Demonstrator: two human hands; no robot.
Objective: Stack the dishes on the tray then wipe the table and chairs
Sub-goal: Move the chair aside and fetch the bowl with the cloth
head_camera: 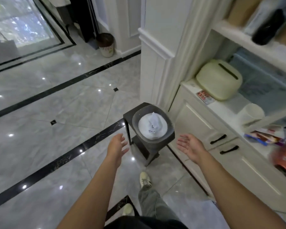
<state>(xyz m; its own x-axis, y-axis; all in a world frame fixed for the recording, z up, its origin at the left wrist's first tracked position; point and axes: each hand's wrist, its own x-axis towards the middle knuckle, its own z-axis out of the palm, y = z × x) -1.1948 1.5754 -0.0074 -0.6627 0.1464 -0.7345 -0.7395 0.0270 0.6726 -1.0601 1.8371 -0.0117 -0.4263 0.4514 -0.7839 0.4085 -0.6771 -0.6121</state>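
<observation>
**Two open hands hovering beside a loaded tray**

Two pale trainers, the nearer one [128, 209] and the farther one [145, 179], are standing on the glossy grey marble floor [56, 104] below grey-green trouser legs. Both bare forearms are stretching forward over them. The left hand [117, 144] is hanging in the air with its fingers straight and spread, gripping nothing. The right hand [189, 147] is hovering palm-up with relaxed fingers, also holding nothing.

Between the hands and just beyond them, a small dark metal stand [149, 152] is standing on the floor, and neither hand is touching it. A grey rounded plastic tray [135, 116] is sitting on top of the stand. A round white dish [144, 124] is lying in the tray, and a crumpled pale blue cloth [153, 123] is resting on the dish.

To the right, a cream wooden cabinet with black handles [205, 123] is standing beside the stand. On its counter a cream plastic box with a slotted lid [219, 80] and a white cup [252, 113] are sitting.

Farther off, a white waste bin with a dark liner [106, 45] is standing against the wall, and a glass door [23, 25] is showing greenery outside.
</observation>
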